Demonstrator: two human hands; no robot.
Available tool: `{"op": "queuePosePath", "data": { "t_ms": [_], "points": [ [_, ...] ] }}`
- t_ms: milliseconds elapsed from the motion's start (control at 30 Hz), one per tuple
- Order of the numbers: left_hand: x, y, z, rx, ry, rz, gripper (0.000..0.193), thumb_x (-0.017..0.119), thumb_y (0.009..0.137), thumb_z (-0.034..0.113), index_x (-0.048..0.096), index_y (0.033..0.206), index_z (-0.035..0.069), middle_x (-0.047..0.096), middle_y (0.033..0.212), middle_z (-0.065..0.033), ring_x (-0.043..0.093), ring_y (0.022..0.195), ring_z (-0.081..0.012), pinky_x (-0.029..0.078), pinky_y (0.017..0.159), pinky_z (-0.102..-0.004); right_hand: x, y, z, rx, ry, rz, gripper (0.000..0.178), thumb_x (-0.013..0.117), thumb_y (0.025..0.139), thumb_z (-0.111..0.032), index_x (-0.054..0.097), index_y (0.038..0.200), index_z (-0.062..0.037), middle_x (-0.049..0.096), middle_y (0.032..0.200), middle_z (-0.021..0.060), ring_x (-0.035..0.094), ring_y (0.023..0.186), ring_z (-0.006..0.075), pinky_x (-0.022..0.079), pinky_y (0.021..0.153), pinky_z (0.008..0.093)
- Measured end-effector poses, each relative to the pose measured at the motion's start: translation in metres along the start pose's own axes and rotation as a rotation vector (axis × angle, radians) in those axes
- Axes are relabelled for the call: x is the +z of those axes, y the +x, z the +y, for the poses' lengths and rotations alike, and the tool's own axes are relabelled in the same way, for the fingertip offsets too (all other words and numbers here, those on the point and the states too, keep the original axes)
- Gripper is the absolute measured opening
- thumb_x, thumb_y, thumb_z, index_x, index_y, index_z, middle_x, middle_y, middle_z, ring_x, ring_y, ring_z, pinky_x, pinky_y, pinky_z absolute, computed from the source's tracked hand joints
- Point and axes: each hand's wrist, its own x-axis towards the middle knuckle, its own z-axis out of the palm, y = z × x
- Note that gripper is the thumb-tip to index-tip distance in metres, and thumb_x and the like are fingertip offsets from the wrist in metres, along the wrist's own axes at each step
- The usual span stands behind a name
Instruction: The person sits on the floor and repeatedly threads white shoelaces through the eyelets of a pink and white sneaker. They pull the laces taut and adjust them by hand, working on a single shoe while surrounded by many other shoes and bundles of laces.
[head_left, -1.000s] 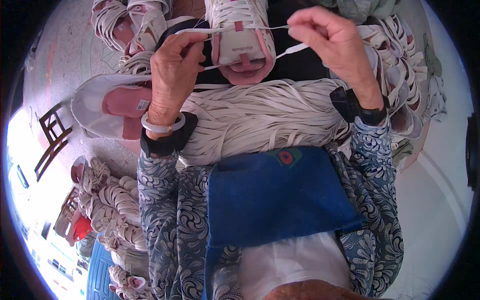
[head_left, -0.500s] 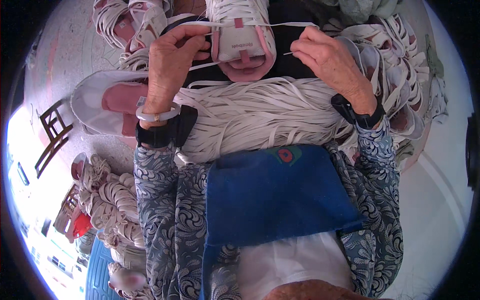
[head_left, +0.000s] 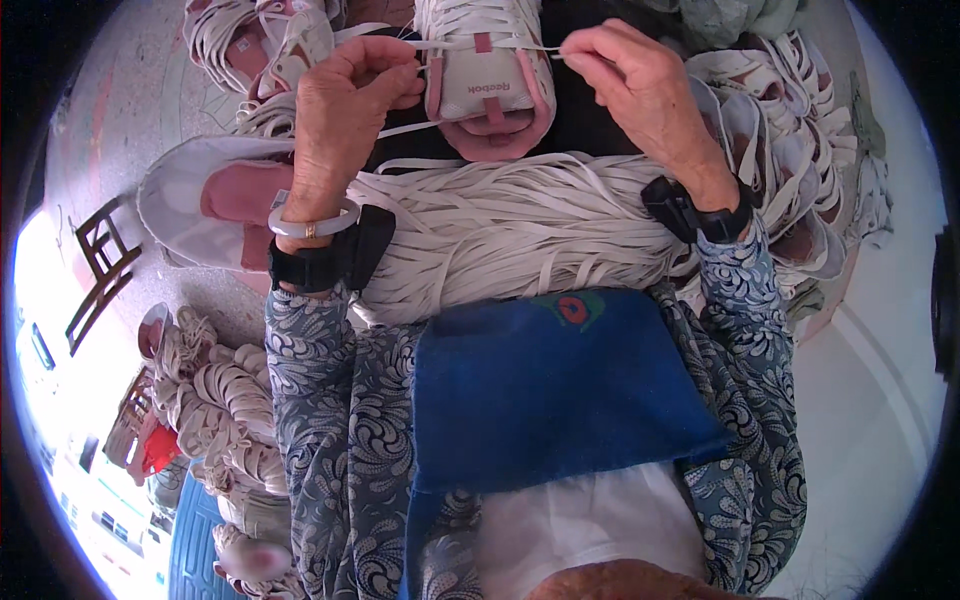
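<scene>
A white sneaker [head_left: 487, 82] with pink trim stands upright at the top middle, its tongue and heel opening toward me. White laces cross its upper part. My left hand [head_left: 358, 98] is closed in a pinch on the white shoelace [head_left: 445, 44] at the shoe's left side. On the other side my right hand [head_left: 640, 88] pinches the lace near the top eyelets, fingertips close to the shoe. Another strand runs from the left hand's side to the shoe collar. A thick bundle of loose white laces [head_left: 520, 228] lies across my lap below the shoe.
A white shoe upper with pink lining [head_left: 235, 195] lies left of my wrist. More laced shoes are heaped at upper left [head_left: 265, 50], at right [head_left: 790, 150] and at lower left [head_left: 225, 390]. A blue cloth [head_left: 560, 390] covers my lap. A small wooden stool [head_left: 105, 265] stands at left.
My right hand has moved left and upward to the shoe's edge, and the lace span on that side is shorter. The left hand stays nearly in place.
</scene>
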Motion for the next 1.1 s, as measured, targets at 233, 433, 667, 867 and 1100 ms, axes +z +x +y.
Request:
{"op": "queuePosePath", "data": {
  "t_ms": [233,433,667,867,1100],
  "points": [
    [-0.001,0.002,0.002,0.03,0.177,0.029,0.015,0.068,0.086,0.006,0.063,0.097,-0.003,0.068,0.085,-0.0069,0.064,0.074,-0.0102,0.055,0.068,-0.0222,-0.005,0.014,-0.006,-0.102,-0.021,-0.065,0.014,0.06,0.089,-0.008,0.062,0.093,0.0054,0.056,0.085,0.0153,0.053,0.078,0.0295,0.045,0.069,0.0364],
    [0.003,0.005,0.008,0.009,0.071,0.059,0.015,0.068,0.087,0.007,0.063,0.098,-0.002,0.068,0.091,-0.008,0.065,0.079,-0.0124,0.055,0.073,-0.0237,-0.002,0.014,0.003,-0.432,-0.342,-0.069,0.013,0.061,0.088,-0.007,0.062,0.09,0.0054,0.056,0.082,0.0132,0.053,0.074,0.0272,0.046,0.066,0.036],
    [0.004,0.012,-0.003,0.079,-0.085,0.135,0.017,0.071,0.084,0.008,0.063,0.094,-0.003,0.068,0.086,-0.0065,0.065,0.076,-0.0101,0.055,0.069,-0.0206,-0.002,0.025,-0.014,-0.088,-0.057,-0.021,0.013,0.061,0.089,-0.007,0.063,0.089,0.0051,0.056,0.08,0.0133,0.051,0.065,0.0267,0.044,0.061,0.0344],
    [0.008,0.01,-0.002,0.16,0.246,0.143,0.02,0.073,0.084,0.009,0.063,0.097,-0.003,0.068,0.084,-0.0059,0.064,0.075,-0.0102,0.053,0.069,-0.021,-0.003,0.021,-0.009,-0.224,-0.128,-0.079,0.013,0.062,0.086,-0.007,0.063,0.088,0.0054,0.057,0.08,0.0113,0.052,0.074,0.0243,0.044,0.063,0.0342],
    [0.011,0.012,0.012,0.086,0.345,0.127,0.02,0.072,0.085,0.011,0.063,0.097,-0.003,0.069,0.087,-0.0067,0.064,0.075,-0.0104,0.052,0.068,-0.0206,-0.008,0.03,-0.014,-0.546,-0.612,-0.177,0.011,0.064,0.076,-0.006,0.065,0.084,0.0016,0.057,0.078,0.0085,0.049,0.075,0.0216,0.046,0.067,0.0307]
  ]
}}
